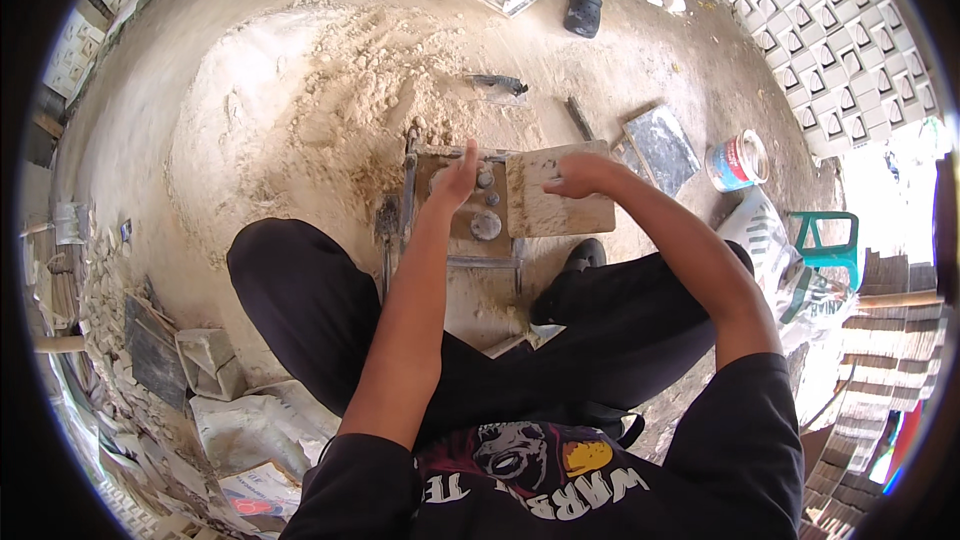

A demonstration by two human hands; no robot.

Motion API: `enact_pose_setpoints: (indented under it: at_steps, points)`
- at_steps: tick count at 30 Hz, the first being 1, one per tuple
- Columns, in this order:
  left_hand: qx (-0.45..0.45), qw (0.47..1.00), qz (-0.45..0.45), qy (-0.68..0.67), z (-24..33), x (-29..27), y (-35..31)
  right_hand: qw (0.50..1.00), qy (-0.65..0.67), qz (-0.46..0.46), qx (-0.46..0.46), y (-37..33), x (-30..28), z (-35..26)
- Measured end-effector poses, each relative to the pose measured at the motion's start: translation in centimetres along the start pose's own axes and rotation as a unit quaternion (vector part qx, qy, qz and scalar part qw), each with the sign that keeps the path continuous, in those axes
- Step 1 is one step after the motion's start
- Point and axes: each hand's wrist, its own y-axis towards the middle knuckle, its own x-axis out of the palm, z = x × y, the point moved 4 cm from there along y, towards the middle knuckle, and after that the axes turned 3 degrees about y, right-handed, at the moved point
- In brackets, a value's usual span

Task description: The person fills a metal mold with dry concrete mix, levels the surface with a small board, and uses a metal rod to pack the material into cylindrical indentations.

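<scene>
Between my legs sits a low metal frame (465,262) with a shallow mold in it. Inside the mold are several round grey pieces, the largest a flat disc (486,226) at the near side. My left hand (458,180) is at the mold's left half, its fingers stretched away from me; its palm side is hidden. A tan, dusty flat board (565,219) covers the right side of the frame and juts past it. My right hand (582,176) is curled down over the board's middle, apparently gripping it; the fingertips are partly hidden.
A wide heap of crumbled tan soil or sand (340,60) spreads beyond the frame. To the right are a dark slab (662,150), a paint bucket (737,162), a white sack (770,240) and a green stool (828,240). Another person's shoe (582,14) stands at the far side.
</scene>
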Motion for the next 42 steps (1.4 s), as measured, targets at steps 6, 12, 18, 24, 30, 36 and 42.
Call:
enact_pose_setpoints:
  at_steps: [6, 12, 18, 24, 30, 36, 42]
  points:
    - [-0.004, 0.988, -0.135, -0.080, -0.3, 4.0, -2.2, 0.992, -0.057, -0.085, 0.069, 0.9, 0.4, -6.1]
    - [0.011, 0.993, -0.049, -0.107, 1.7, 1.3, -3.1, 0.985, -0.124, -0.096, 0.069, 1.2, -1.6, -8.0]
    - [0.085, 0.965, 0.151, -0.195, 3.4, -7.5, -3.4, 0.988, -0.047, -0.089, 0.118, 1.5, -8.7, -5.4]
    - [0.107, 0.914, 0.295, -0.258, 1.6, -15.2, -2.0, 0.980, 0.102, 0.167, 0.035, 7.3, -12.1, -0.7]
    - [0.073, 0.869, 0.365, -0.326, -0.6, -18.6, -1.4, 0.969, 0.145, 0.196, 0.032, 16.4, -14.2, -1.7]
    - [0.052, 0.852, 0.401, -0.333, -2.6, -20.7, -1.8, 0.993, 0.113, -0.029, 0.034, 26.3, -15.6, -7.7]
    - [0.039, 0.847, 0.417, -0.327, -2.6, -21.8, -1.9, 0.985, 0.106, 0.129, -0.047, 38.8, -9.3, -11.2]
